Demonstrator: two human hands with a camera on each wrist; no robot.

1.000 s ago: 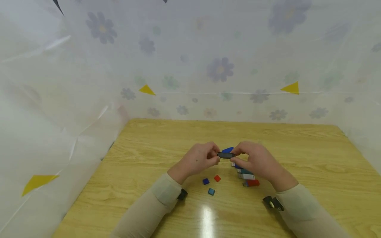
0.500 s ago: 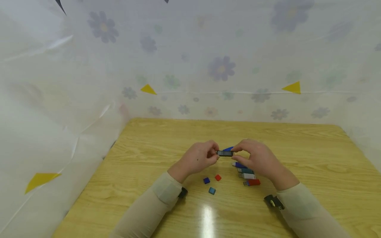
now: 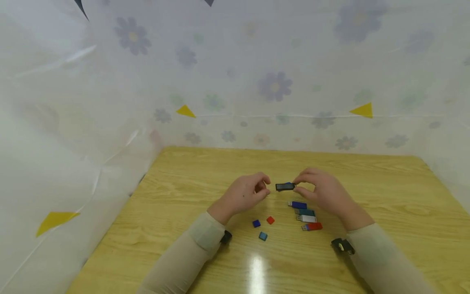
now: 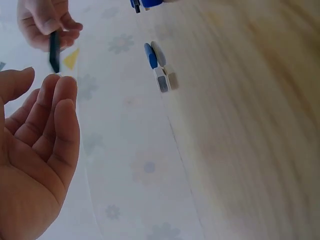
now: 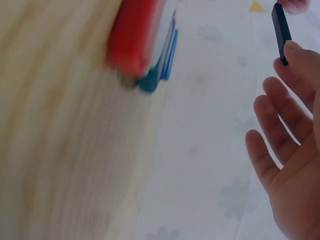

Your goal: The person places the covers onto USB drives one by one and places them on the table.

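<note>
Between thumb and fingertips, my right hand (image 3: 327, 194) pinches one end of a slim black USB stick (image 3: 284, 186), raised above the table. Its far end points toward my left hand (image 3: 245, 195), which is apart from it with loosely bent fingers and nothing held. In the left wrist view, a blue USB stick (image 4: 151, 56) with its metal plug bare lies on the table; the black stick mostly hides it in the head view. Nearer me lie a dark blue (image 3: 298, 205), a teal (image 3: 306, 212), a white (image 3: 307, 219) and a red USB stick (image 3: 313, 226) in a slanting row, plugs to the left.
Left of the row, a small dark blue square (image 3: 256, 223), a red square (image 3: 270, 220) and a light blue square (image 3: 262, 236) lie on the wooden table (image 3: 205, 163). Flowered sheeting (image 3: 235, 81) hangs behind the table and along its sides.
Earlier both hands held the black stick by its ends. My left hand has let go, and my right hand has moved slightly right with the stick.
</note>
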